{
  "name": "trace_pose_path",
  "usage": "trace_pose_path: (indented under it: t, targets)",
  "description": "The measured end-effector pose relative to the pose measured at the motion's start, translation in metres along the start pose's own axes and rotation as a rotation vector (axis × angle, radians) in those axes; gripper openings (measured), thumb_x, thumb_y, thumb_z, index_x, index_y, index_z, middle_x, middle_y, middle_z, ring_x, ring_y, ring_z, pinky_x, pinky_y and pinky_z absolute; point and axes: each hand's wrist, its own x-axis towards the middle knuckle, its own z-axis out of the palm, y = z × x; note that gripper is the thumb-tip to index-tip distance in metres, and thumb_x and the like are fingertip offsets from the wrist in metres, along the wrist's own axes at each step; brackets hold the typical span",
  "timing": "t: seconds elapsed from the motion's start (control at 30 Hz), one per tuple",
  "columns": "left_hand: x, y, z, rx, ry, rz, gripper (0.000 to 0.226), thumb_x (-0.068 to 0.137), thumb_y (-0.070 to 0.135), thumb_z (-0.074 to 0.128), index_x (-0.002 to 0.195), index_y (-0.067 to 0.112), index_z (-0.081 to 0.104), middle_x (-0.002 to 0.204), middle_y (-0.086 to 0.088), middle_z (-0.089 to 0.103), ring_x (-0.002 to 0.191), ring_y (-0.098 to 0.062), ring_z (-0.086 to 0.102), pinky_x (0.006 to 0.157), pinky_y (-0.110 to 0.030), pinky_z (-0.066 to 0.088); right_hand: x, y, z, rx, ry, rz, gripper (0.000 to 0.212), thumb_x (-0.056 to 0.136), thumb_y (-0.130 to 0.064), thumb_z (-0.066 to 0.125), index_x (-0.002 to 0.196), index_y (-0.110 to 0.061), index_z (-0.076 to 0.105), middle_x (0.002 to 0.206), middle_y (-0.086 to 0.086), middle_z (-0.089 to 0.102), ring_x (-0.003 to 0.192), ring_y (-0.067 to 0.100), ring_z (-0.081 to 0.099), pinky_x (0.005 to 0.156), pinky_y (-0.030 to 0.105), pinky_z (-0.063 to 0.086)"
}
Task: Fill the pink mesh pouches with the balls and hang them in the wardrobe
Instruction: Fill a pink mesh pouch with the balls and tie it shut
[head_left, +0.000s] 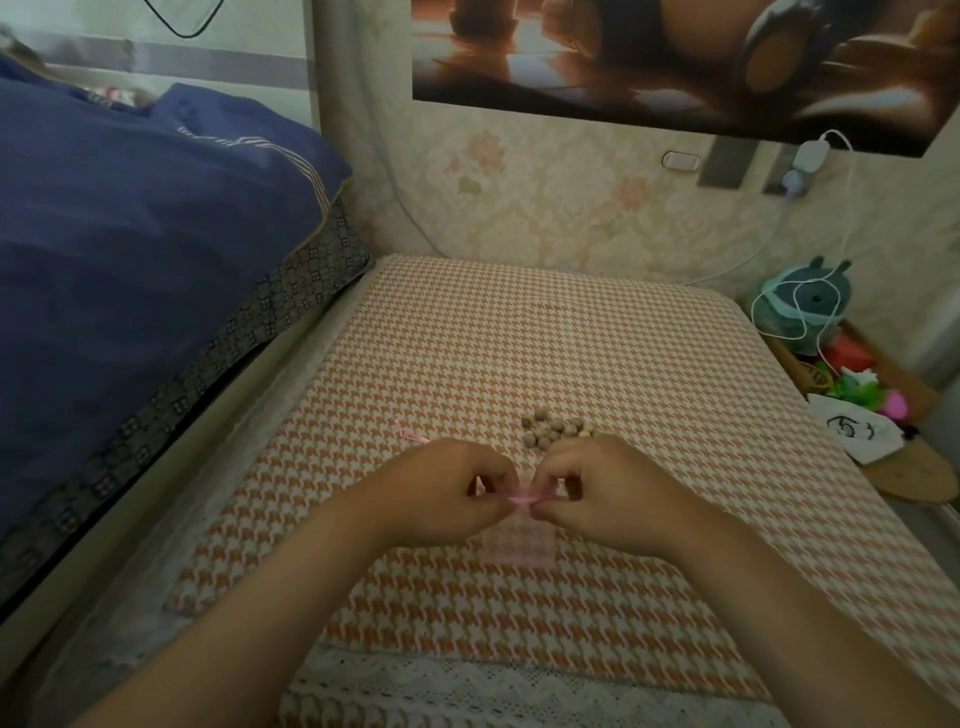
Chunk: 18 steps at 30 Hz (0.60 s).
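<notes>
Head view: both curled hands (447, 491) (602, 488) pinch pouch (519, 543) mouth.

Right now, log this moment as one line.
left hand: pinches pink mesh pouch top | right hand: pinches same | balls: piled beyond hands | pouch: flat on cloth

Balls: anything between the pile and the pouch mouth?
Nothing loose. The balls lie just beyond the pink mesh pouch, whose mouth the left hand and right hand pinch; only the right hand's knuckles sit between.
</notes>
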Motion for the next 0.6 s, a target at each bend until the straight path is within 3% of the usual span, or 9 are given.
trace_pose_path:
  t: [0.23,0.43,0.53,0.6]
  targets:
    - [0.005,0.003,0.001,0.340,0.085,-0.046,0.039,0.089,0.059,0.048,0.078,0.026,0.065,0.077,0.010,0.063,0.070,-0.006,0.057,0.064,-0.030,0.048,0.002,-0.009,-0.001,-0.198,-0.078,-0.033,0.020,0.088,-0.053,0.065,0.082,-0.034,0.062,0.089,-0.019,0.056,0.083,0.001,0.053,0.078,0.031,0.050]
    - [0.001,-0.004,-0.006,0.187,0.027,-0.088,0.026,0.082,0.056,0.053,0.076,0.034,0.064,0.077,0.014,0.065,0.074,-0.005,0.062,0.070,-0.038,0.056,-0.004,-0.008,-0.001,-0.096,-0.053,-0.022,0.019,0.090,-0.053,0.064,0.094,-0.034,0.066,0.096,-0.018,0.060,0.086,-0.002,0.053,0.082,0.031,0.051]
    - [-0.002,-0.002,-0.002,0.084,0.044,-0.066,0.024,0.079,0.055,0.059,0.078,0.032,0.065,0.078,0.013,0.065,0.075,-0.005,0.061,0.071,-0.040,0.056,-0.003,-0.007,0.000,-0.020,-0.069,0.025,0.021,0.088,-0.056,0.066,0.087,-0.035,0.067,0.092,-0.019,0.060,0.084,-0.002,0.056,0.080,0.032,0.053]
    - [-0.002,0.000,0.003,-0.065,0.098,-0.031,0.012,0.085,0.041,0.067,0.083,0.029,0.065,0.079,0.010,0.065,0.074,-0.004,0.061,0.072,-0.039,0.056,-0.003,-0.008,0.000,0.103,-0.026,0.060,0.019,0.088,-0.051,0.070,0.082,-0.033,0.069,0.089,-0.017,0.062,0.080,-0.001,0.058,0.076,0.028,0.052]
